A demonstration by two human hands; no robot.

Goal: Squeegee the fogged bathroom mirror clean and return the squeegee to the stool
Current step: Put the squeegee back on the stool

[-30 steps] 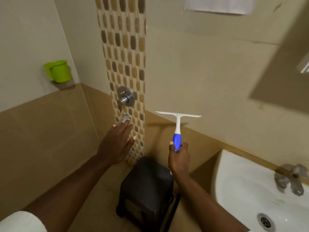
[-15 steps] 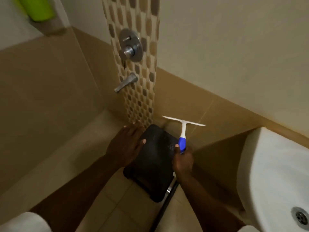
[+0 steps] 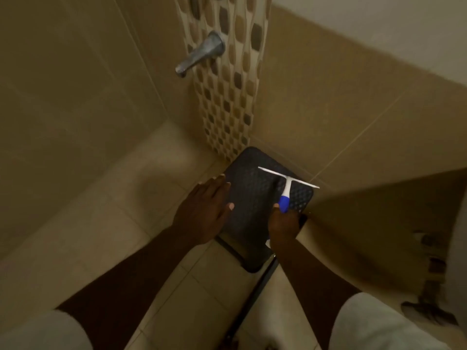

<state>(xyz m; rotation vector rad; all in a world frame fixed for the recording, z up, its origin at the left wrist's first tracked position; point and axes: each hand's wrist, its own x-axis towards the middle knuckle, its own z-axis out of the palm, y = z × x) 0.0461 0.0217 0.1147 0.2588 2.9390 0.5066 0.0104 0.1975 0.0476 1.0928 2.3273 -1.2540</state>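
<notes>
A dark textured stool (image 3: pixel 252 198) stands on the floor in the corner, below the patterned tile strip. My right hand (image 3: pixel 283 226) grips the blue handle of a white squeegee (image 3: pixel 286 184), whose blade is held over the stool's far right part; I cannot tell whether it touches the seat. My left hand (image 3: pixel 204 210) hovers with fingers spread at the stool's left edge, holding nothing. The mirror is out of view.
A metal spout (image 3: pixel 199 54) sticks out of the mosaic tile strip (image 3: pixel 227 102) above the stool. Tiled walls meet right behind the stool. A dark pole (image 3: pixel 255 291) lies on the beige floor by the stool's near corner. Pipework (image 3: pixel 429 286) shows at the right edge.
The view has tilted down from the wall to the floor. Both hands have lowered toward the stool, and the squeegee now hangs over its seat.
</notes>
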